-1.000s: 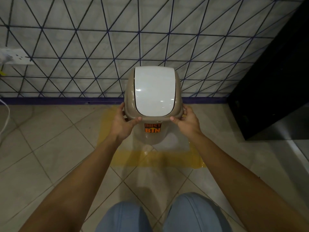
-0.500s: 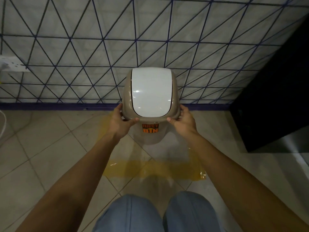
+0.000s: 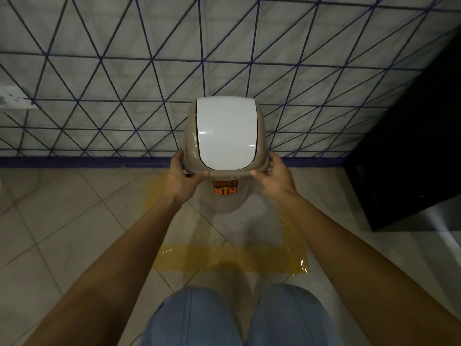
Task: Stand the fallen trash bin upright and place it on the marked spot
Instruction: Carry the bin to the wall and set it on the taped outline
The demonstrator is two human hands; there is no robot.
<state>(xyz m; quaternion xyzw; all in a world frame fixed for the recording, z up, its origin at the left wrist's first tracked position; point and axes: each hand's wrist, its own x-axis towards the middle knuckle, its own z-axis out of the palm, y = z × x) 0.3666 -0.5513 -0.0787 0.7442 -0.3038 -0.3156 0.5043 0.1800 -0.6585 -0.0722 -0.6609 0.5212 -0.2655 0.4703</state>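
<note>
The trash bin [image 3: 225,171] is grasped at the lower rim of its beige top by both hands: the left hand [image 3: 183,178] is wrapped around the left corner with the thumb pressed on the front edge, and the right hand [image 3: 274,174] is closed on the right corner in the same way. The bin is held upright, its white swing lid [image 3: 225,132] facing up toward the camera. An orange sticker [image 3: 225,187] reading "DUST BIN" is seen on the front of the body, just below the rim between the two thumbs. The base is seen inside the yellow tape outline [image 3: 232,260] marked on the tiled floor [image 3: 62,221]; whether the base is touching the floor cannot be told. The bin is placed close to the wall [image 3: 124,83], which is patterned with dark triangular lines. A black cabinet [image 3: 411,146] is seen to the right, well apart from the bin. Two knees in blue trousers [image 3: 234,318] are visible at the bottom.
</note>
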